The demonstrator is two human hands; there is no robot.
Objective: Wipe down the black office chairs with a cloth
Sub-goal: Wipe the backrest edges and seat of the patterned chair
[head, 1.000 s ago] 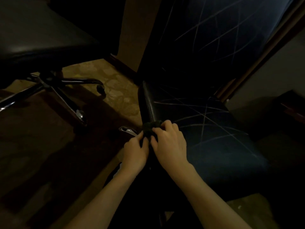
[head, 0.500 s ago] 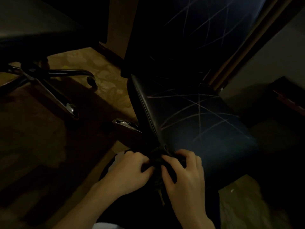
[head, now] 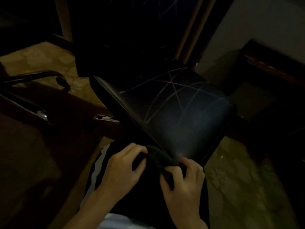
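A black office chair fills the middle of the dim view, its seat (head: 178, 113) crossed by pale scratch lines and its backrest (head: 132, 30) rising dark behind. A dark cloth (head: 159, 157) lies bunched at the seat's near corner. My left hand (head: 123, 169) grips the cloth's left end. My right hand (head: 183, 180) grips its right end, fingers curled around the fabric just below the seat's front edge.
A second chair's chrome base legs (head: 33, 76) with a caster (head: 61, 81) stand at the left on the patterned floor (head: 239, 179). A chrome leg tip (head: 104, 117) shows under the near chair. A wall and dark skirting (head: 272, 66) run at the right.
Both hands have slid with the cloth along the seat's left edge toward its near corner. My view has tilted down and closer, so the second chair's seat has left the view.
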